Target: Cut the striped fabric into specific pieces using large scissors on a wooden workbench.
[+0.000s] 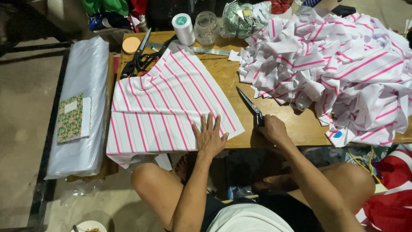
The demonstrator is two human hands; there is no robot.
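Note:
A flat white cloth with pink stripes [167,103] lies spread on the low wooden table [223,73]. My left hand [209,137] rests flat on the cloth's near right corner, fingers spread. My right hand [271,128] grips the handles of a pair of scissors [249,105] whose blades lie on the table, pointing away, just right of the cloth's edge. A big heap of cut striped cloth pieces [334,68] fills the table's right side.
A second pair of black scissors [137,60], a metal ruler [206,50], a round orange disc [131,44], a white thread spool [183,28] and a glass jar [206,27] sit at the table's far edge. A plastic-wrapped roll [83,99] with a patterned notebook [71,118] lies left.

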